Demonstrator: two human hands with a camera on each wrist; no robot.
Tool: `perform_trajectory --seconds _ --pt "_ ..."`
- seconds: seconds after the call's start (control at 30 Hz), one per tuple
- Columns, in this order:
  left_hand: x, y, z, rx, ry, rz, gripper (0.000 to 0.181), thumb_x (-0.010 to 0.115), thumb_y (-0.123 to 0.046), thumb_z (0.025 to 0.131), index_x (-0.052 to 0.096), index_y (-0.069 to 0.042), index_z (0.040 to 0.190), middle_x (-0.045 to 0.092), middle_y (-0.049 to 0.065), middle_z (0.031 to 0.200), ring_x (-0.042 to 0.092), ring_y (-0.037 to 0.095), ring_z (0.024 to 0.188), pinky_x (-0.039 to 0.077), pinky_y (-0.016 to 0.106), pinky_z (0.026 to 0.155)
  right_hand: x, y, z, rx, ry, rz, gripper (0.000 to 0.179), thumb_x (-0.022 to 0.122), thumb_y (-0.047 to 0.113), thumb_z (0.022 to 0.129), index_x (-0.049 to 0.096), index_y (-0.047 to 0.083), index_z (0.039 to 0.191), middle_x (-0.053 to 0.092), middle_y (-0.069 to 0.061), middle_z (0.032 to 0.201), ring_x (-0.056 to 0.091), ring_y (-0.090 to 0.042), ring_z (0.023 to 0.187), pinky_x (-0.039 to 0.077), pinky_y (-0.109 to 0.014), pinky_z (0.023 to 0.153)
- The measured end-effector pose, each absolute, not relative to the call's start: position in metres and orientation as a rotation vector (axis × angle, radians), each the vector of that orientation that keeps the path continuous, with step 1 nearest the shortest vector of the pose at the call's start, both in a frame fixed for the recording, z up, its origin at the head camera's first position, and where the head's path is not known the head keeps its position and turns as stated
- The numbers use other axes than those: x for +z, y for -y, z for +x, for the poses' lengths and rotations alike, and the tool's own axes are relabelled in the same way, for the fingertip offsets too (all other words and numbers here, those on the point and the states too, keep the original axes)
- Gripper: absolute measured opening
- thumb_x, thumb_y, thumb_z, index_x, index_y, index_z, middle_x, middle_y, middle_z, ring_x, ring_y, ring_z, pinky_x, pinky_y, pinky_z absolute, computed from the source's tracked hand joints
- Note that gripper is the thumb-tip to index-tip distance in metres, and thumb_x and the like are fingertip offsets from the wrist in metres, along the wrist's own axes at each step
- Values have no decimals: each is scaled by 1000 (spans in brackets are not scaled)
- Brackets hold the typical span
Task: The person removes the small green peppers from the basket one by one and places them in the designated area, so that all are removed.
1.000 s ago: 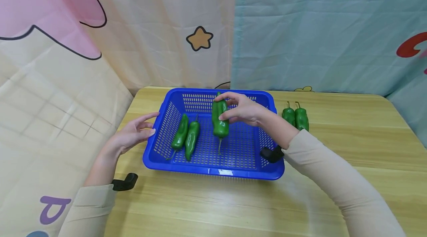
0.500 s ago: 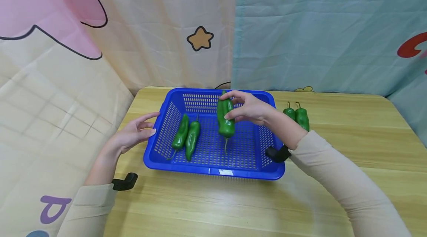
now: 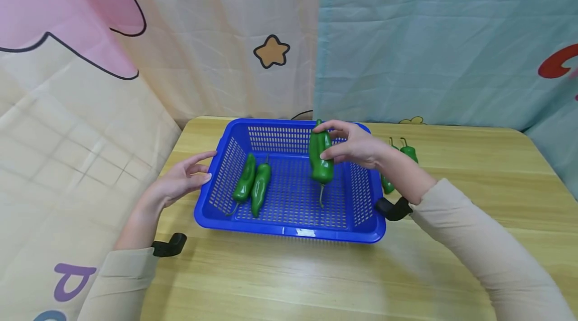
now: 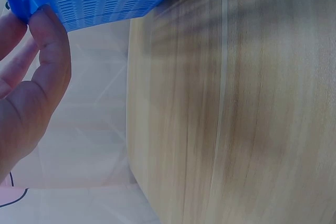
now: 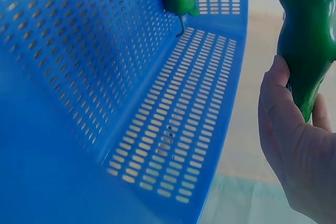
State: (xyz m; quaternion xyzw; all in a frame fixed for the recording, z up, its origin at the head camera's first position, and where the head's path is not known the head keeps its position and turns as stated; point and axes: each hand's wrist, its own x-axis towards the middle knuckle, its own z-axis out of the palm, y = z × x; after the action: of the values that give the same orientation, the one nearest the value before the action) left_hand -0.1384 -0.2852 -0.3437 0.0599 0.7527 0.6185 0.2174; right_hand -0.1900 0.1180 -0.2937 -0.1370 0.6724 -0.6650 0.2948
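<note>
My right hand [image 3: 356,148] holds a glossy green pepper [image 3: 321,160] above the right part of the blue plastic basket [image 3: 289,231]. Its stem hangs down toward the basket floor; fingers and thumb press on opposite sides. In the right wrist view the same pepper [image 5: 307,24] sits in the fingers. At the basket's left side, my left hand [image 3: 180,180] grips the rim, with the thumb [image 4: 50,35] against it in the left wrist view. Two more green peppers, one [image 3: 245,180] beside another [image 3: 260,188], lie in the left part of the basket.
Right of the basket, green peppers [image 3: 408,152] lie on the wooden table [image 3: 474,185], partly hidden by my right forearm. Printed curtains [image 3: 406,50] stand behind the table and along the left. A black wrist mount [image 3: 393,208] sits close to the basket's right rim.
My right hand has moved steadily to the right over the basket, carrying the pepper along. The left hand, the basket and the two peppers inside it stay where they were.
</note>
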Motion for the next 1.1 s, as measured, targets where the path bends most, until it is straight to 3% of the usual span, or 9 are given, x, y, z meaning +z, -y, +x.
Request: perform_trajectory --seconds 0.7,1.1 --pt "-344 285 -138 1728 -2073 145 66 54 1 92 20 -3 147 52 9 105 61 13 87 51 27 83 -296 -156 -186 -1733 -1846 -347 58 60 -12 79 39 0 132 30 -23 123 53 -32 101 53 -44 79" --pt "-344 285 -138 1717 -2077 143 66 55 -1 92 19 -4 148 51 9 104 61 13 87 51 27 83 -297 -178 -179 -1764 -1853 -315 52 62 -11 79 47 8 125 27 -21 124 54 -30 100 54 -42 79"
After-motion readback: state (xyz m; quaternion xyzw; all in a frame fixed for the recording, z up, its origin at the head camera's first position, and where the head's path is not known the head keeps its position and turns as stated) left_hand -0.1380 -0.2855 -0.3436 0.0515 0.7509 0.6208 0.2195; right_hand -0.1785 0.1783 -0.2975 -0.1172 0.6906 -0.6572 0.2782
